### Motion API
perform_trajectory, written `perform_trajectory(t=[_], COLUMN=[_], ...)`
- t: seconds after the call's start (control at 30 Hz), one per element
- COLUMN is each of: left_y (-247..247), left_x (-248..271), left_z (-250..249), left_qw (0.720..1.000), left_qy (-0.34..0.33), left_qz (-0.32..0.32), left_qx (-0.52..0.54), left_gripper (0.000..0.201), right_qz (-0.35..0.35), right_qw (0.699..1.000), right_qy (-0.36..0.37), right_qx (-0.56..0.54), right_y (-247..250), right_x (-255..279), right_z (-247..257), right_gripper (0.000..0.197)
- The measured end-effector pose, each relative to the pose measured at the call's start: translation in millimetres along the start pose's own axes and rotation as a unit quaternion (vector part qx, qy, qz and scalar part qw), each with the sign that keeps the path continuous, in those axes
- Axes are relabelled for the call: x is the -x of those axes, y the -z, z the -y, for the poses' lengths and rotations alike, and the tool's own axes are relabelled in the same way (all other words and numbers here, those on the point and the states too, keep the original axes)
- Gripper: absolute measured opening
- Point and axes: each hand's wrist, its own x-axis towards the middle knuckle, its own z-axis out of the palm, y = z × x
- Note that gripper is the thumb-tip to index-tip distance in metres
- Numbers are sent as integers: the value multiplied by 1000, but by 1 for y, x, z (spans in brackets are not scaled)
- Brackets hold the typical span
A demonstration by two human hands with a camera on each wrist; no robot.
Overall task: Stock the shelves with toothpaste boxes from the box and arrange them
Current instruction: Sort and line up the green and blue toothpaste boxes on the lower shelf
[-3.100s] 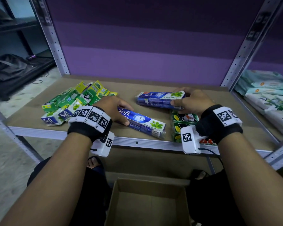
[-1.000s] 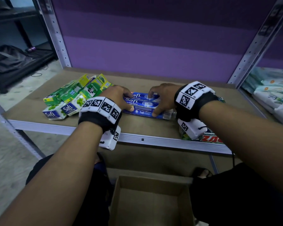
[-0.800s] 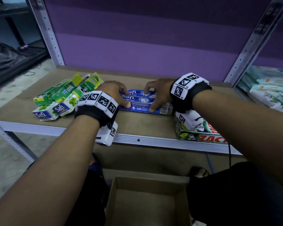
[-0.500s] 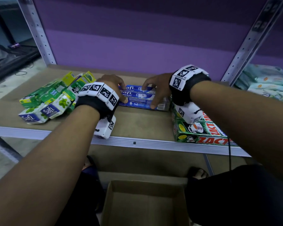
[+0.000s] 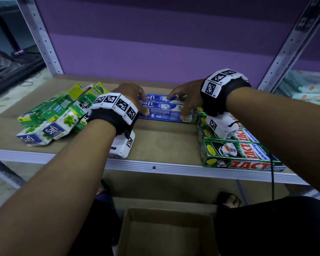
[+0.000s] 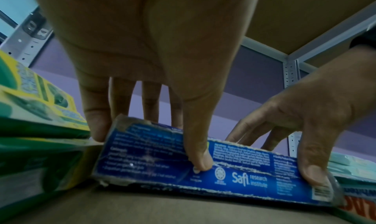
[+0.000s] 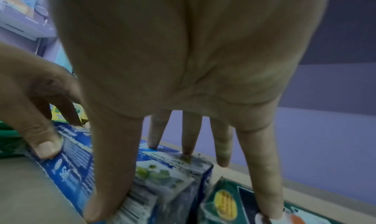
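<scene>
Two blue Safi toothpaste boxes [image 5: 163,109] lie pressed together lengthwise in the middle of the shelf board [image 5: 164,143]. My left hand [image 5: 139,106] grips their left end. In the left wrist view its thumb presses the front face of the blue boxes [image 6: 234,179] and its fingers reach over the back. My right hand [image 5: 177,106] grips the right end, with the thumb on the barcode corner of the blue boxes [image 7: 162,176] and fingers on top. Its little finger rests on a green Zact box [image 7: 234,200].
A loose pile of green and Safi boxes [image 5: 54,115] lies on the left of the shelf. Green Zact boxes [image 5: 235,150] lie in a row on the right, up to the front rail [image 5: 155,167]. An open cardboard box [image 5: 166,233] stands on the floor below. Wipe packs [image 5: 307,87] fill the neighbouring shelf.
Three seconds ago each hand held a separate blue box, apart on the shelf. Now the two boxes lie together under both hands. Over the last second the hands have stayed on them.
</scene>
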Motion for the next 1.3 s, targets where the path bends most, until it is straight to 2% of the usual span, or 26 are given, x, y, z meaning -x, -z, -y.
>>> perform_trajectory(t=[0.4, 0.6, 0.77, 1.17, 1.3], left_y=[6, 8, 6, 7, 13], left_x=[13, 23, 25, 30, 39], left_z=[-11, -9, -9, -11, -4], left_qw=[1000, 996, 994, 998, 997], left_qy=[-24, -13, -16, -18, -21], left_qz=[5, -9, -13, -17, -30], left_qx=[17, 87, 104, 64, 72], left_gripper=[56, 43, 41, 45, 32], right_qz=[-16, -23, -21, -40, -60], right_qw=[1000, 999, 1000, 998, 998], right_qy=[-12, -11, -10, -28, -26], right_qx=[12, 20, 17, 28, 4], right_y=[2, 1, 1, -5, -6], right_x=[2, 5, 7, 16, 27], right_z=[-3, -3, -2, 6, 7], right_gripper=[82, 82, 81, 84, 75])
